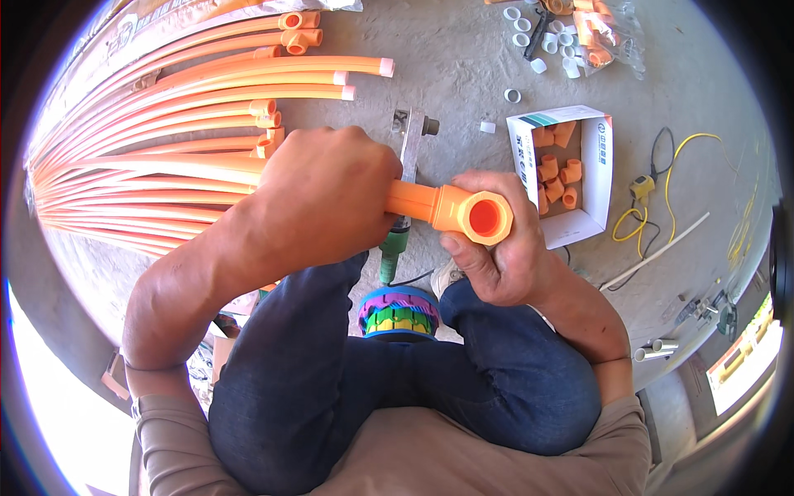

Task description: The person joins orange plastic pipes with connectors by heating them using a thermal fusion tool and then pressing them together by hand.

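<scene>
Orange pipe fitting (pixel 460 211), one of it, front and centre, joined to one orange pipe (pixel 411 200) of which a short length shows between two hands! Left hand (pixel 331 186), knuckles up, closes its grip around that pipe; right hand (pixel 506 240) clasps the fitting from the right, thumb below, fingers behind. So the fitting sits at the right grip's inner side, round mouth facing up at the camera, just beside the left grip along the pipe.

Count the field: one green-handled tool (pixel 395 244) with a metal plate, below the hands; one white box (pixel 591 165), about seven orange fittings (pixel 571 171) inside, some plainly elbows. Three pale-tipped pipes (pixel 364 66) top a long orange bundle too crowded to tally. One lone white ring (pixel 513 96) lies above the box's left corner.

Now the edges: the bundle's fanned ends come right up by the left hand, the box's near-left edge stands just beyond the right, and jeans-clad knees (pixel 488 318) flank from below. Grey floor (pixel 451 62) stretches ahead, between the pale tips and the box.
</scene>
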Demonstrator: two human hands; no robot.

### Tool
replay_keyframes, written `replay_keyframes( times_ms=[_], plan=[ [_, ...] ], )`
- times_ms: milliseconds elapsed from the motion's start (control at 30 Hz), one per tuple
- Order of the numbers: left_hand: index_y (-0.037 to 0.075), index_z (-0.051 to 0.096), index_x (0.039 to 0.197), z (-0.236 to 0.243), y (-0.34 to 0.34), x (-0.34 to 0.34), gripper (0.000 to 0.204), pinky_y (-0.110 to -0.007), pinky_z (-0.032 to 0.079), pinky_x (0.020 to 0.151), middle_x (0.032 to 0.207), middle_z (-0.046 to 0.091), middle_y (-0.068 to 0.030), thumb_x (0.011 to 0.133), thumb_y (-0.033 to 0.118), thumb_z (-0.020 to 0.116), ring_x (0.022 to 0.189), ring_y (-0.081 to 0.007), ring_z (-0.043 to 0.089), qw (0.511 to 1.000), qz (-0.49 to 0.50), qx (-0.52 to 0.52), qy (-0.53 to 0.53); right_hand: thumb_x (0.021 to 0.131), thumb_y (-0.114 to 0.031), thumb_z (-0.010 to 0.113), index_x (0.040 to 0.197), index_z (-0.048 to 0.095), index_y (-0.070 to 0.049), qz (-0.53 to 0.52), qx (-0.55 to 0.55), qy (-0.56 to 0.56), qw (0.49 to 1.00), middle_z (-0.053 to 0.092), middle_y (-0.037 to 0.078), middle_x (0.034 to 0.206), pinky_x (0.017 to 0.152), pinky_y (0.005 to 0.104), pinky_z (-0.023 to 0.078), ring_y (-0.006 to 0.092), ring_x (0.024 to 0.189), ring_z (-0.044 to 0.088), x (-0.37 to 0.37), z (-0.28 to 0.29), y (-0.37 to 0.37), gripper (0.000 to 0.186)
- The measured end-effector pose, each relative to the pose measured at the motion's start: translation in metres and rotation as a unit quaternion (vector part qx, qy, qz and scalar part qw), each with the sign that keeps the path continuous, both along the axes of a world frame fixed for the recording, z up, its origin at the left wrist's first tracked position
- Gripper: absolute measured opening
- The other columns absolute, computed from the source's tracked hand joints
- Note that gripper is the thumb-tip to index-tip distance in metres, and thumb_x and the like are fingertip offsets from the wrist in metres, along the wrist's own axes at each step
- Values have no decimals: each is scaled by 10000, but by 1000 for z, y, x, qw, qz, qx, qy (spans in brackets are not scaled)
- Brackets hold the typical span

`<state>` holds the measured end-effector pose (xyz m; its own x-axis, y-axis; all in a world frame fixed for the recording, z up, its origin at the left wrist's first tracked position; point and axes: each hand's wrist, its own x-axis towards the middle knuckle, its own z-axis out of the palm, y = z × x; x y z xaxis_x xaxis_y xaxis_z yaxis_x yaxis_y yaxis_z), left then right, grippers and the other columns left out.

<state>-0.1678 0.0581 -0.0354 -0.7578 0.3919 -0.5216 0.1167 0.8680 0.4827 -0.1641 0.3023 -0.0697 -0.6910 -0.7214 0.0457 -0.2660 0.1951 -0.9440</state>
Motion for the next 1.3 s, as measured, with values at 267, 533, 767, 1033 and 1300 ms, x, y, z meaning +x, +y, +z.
replay_keyframes(
  times_ms=[267, 533, 767, 1033, 1300],
  plan=[
    [41, 742, 785, -3, 1, 2, 175, -441, 598, 639, 720, 698, -170, 776, 216, 740, 668, -348, 718, 999, -27, -4, -18, 940, -154, 737, 1286, 457, 37, 2, -5, -1, 1000, 644, 213, 1068, 786, 398, 566, 348, 892, 708, 0, -2, -2, 485],
    [55, 714, 739, -5, 3, 0, 56, -472, 572, 664, 697, 670, -176, 714, 101, 696, 689, -394, 686, 1000, 0, 9, -24, 940, -155, 736, 1274, 460, 34, -13, -10, -1, 1000, 640, 202, 1044, 775, 401, 560, 347, 881, 703, 1, -5, -3, 472],
    [54, 718, 736, -6, 4, -1, 58, -474, 569, 663, 702, 671, -179, 711, 99, 690, 697, -393, 687, 999, -8, 6, -49, 947, -165, 731, 1246, 478, 42, -26, -24, -26, 999, 637, 193, 1030, 775, 390, 555, 334, 879, 696, 4, -7, -4, 443],
    [52, 711, 722, -11, 8, -5, 56, -479, 560, 645, 679, 663, -176, 721, 105, 691, 685, -397, 681, 999, -16, 0, -48, 962, -164, 709, 1237, 493, 36, -41, -19, -33, 998, 650, 182, 1016, 774, 370, 549, 298, 872, 691, 3, -9, -3, 402],
    [58, 665, 791, -39, 8, -23, 161, -486, 529, 633, 672, 650, -155, 748, 166, 776, 696, -398, 667, 996, 13, 56, 64, 1016, -241, 668, 1194, 553, 2, -123, -28, -345, 930, 645, 88, 1000, 793, 284, 514, 134, 878, 628, -21, -14, 11, 323]
  ],
)
